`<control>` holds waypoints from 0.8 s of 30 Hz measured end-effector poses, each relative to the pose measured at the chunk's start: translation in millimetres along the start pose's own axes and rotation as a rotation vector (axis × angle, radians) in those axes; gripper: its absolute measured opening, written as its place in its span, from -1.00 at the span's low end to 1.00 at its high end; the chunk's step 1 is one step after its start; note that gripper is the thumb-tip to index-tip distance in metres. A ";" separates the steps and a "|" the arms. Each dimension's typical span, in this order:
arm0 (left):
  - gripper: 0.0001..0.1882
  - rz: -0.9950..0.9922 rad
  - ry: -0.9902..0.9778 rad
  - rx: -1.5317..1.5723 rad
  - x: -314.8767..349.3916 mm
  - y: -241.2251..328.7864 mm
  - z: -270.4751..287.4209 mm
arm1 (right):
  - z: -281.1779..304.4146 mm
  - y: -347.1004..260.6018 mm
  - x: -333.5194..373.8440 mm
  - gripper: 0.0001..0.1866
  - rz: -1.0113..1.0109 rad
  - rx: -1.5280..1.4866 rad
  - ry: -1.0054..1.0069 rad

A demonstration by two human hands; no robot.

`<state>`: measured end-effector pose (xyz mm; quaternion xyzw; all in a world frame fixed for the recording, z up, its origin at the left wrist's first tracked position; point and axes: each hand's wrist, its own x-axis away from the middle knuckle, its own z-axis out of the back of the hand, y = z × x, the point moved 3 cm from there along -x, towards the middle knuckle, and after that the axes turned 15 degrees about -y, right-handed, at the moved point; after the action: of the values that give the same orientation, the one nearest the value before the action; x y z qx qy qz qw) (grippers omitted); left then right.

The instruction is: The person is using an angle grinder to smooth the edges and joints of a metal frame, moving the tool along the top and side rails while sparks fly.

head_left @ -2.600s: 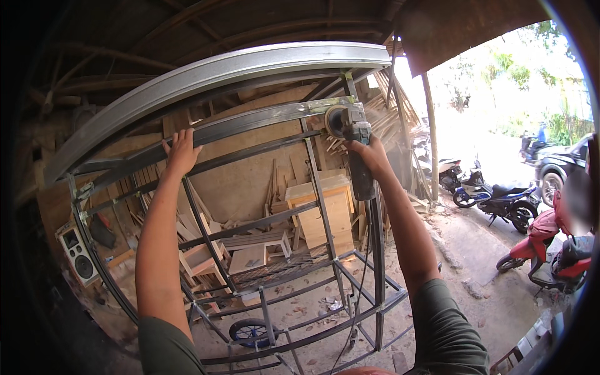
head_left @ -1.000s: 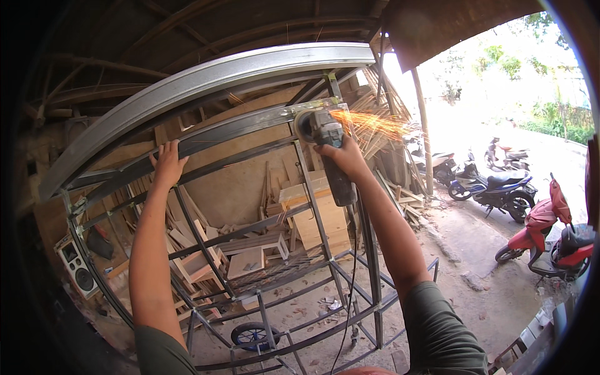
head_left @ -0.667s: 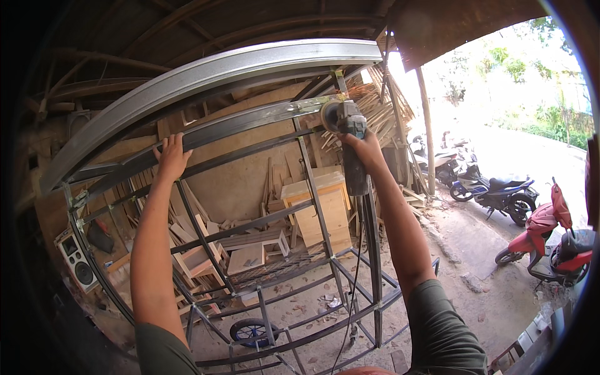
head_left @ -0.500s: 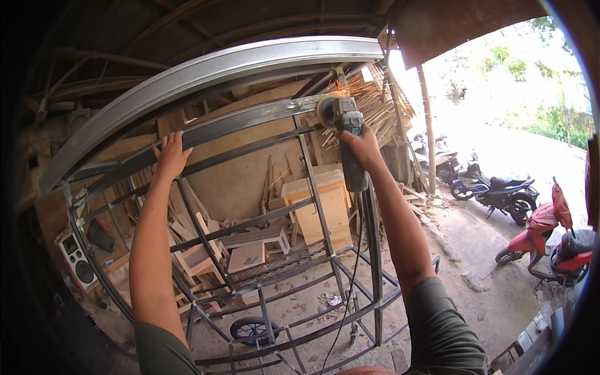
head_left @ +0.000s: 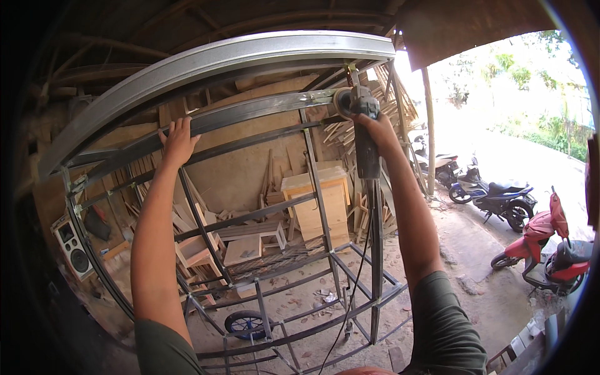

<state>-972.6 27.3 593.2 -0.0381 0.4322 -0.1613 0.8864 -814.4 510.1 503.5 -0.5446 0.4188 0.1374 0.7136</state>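
My right hand (head_left: 379, 130) is closed round the body of an angle grinder (head_left: 365, 147), held upright. The disc (head_left: 342, 103) is at the right end of a dark steel beam (head_left: 256, 107), near the corner post; whether it touches cannot be told. A bright ground patch shows on the beam there. My left hand (head_left: 179, 140) lies on the same beam further left, fingers stretched and spread over it. Both belong to a tall welded metal frame (head_left: 320, 200), topped by a wide silver channel (head_left: 250, 53). The grinder's black cord (head_left: 356, 284) hangs down through the frame.
Behind the frame stand a wooden cabinet (head_left: 315, 215), stacked timber pieces and a speaker (head_left: 74, 250). A small wheel (head_left: 248, 326) is low down among the frame's bars. To the right are a blue motorbike (head_left: 490, 192) and a red scooter (head_left: 540, 244).
The orange sparks at the disc have gone. My right hand and the grinder appear slightly further right along the beam, partly because the whole view has shifted. My left hand stays on the beam.
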 end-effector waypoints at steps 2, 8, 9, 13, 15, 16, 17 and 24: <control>-0.41 -0.012 0.024 0.007 -4.3 4.0 -1.1 | 12.4 -5.8 -12.8 -0.47 -0.060 0.029 -0.073; -0.41 -0.002 -0.003 0.006 -0.4 -1.5 -3.3 | -5.3 -72.1 -23.8 -0.34 -0.210 0.253 -0.350; -0.41 -0.005 -0.010 0.013 -1.3 1.6 -1.2 | 2.6 -68.7 -41.6 -0.33 -0.168 0.329 -0.395; -0.40 0.013 -0.028 0.003 3.0 -0.1 4.5 | 21.7 -102.4 -46.8 -0.37 -0.380 0.383 -0.388; -0.39 0.038 -0.044 -0.009 -0.8 5.3 4.8 | 47.6 -101.8 -56.4 -0.37 -0.429 0.335 -0.372; -0.39 0.038 -0.035 -0.016 0.2 4.3 2.8 | 51.6 -104.9 -57.9 -0.36 -0.451 0.313 -0.372; -0.38 0.037 -0.025 -0.023 0.8 3.8 0.9 | 56.5 -107.0 -57.2 -0.32 -0.460 0.325 -0.386; -0.43 0.035 0.050 -0.043 1.1 -5.0 -6.0 | 42.9 -137.8 -63.7 -0.43 -0.291 0.404 -0.523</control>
<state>-978.0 22.7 589.7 -0.0456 0.4581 -0.1375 0.8770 -744.3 514.0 644.7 -0.3931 0.1588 0.0833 0.9018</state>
